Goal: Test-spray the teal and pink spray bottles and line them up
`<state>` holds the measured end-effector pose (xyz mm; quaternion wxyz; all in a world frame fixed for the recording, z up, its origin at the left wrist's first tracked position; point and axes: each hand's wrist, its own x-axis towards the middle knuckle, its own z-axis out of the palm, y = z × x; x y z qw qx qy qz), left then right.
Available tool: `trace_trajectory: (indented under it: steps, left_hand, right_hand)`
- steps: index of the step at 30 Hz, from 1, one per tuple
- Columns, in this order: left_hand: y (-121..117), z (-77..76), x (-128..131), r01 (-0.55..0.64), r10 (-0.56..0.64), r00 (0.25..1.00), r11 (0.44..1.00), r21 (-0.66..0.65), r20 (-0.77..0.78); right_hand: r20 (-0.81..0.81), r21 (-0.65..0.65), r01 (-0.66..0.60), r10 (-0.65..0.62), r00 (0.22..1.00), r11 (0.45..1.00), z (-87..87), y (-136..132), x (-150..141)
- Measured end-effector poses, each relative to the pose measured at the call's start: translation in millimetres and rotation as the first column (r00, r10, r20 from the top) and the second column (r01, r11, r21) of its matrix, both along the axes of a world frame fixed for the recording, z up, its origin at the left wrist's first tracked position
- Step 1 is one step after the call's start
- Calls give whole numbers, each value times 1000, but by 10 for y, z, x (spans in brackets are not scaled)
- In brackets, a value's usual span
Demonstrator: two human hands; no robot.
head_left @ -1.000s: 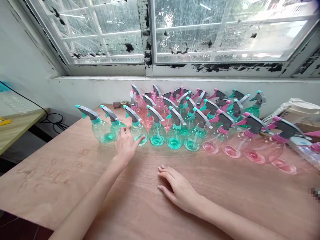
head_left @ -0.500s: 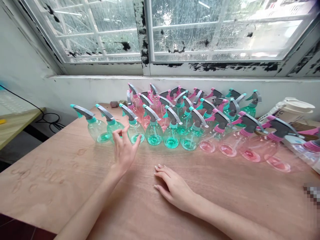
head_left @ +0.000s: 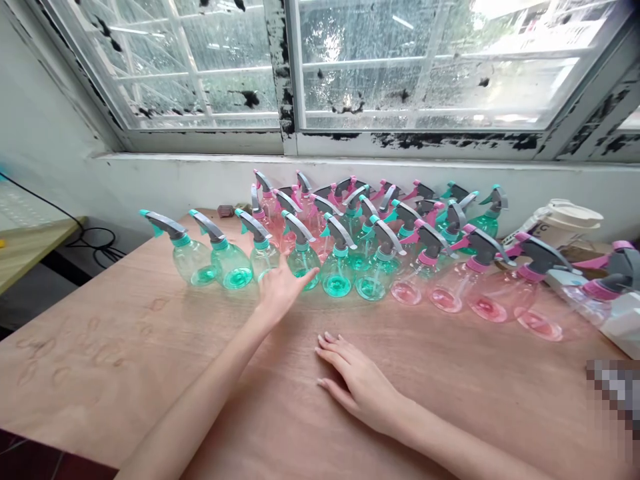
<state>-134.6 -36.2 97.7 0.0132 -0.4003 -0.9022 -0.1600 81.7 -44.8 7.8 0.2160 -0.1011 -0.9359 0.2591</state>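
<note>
My left hand (head_left: 281, 288) is in front of the row of spray bottles, holding nothing, thumb and index finger spread apart. It partly covers a green spray bottle (head_left: 263, 257) and the green spray bottle (head_left: 301, 256) to its right; whether it touches either, I cannot tell. Flat on the wooden table (head_left: 210, 373), my right hand (head_left: 357, 380) rests open with nothing in it. The front row continues with a green spray bottle (head_left: 234, 259) on the left and a pink spray bottle (head_left: 480, 287) on the right, all upright with grey trigger heads.
Behind the front row stand more pink and green spray bottles (head_left: 353, 200), close to the wall below the window (head_left: 425, 73). A lidded white cup (head_left: 560, 223) is at the back right. A black cable (head_left: 100, 243) hangs by another table (head_left: 37, 250) at left. A pixelated patch covers the right edge.
My left hand has moved right along the front row, from before the second and third bottles to before the third and fourth. My right hand stays on the table. The view has shifted slightly.
</note>
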Motion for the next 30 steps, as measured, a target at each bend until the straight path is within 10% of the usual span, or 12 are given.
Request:
trace_trajectory:
  steps: [17, 30]
  left_hand:
    - [-556, 294, 340, 8, -15, 1000, 967, -253, -26]
    - [-713, -269, 1498, 554, -554, 832, 832, 35, -8]
  right_hand:
    - [18, -365, 85, -84, 996, 927, 249, 297, 706]
    - [-351, -456, 92, -273, 896, 885, 883, 379, 454]
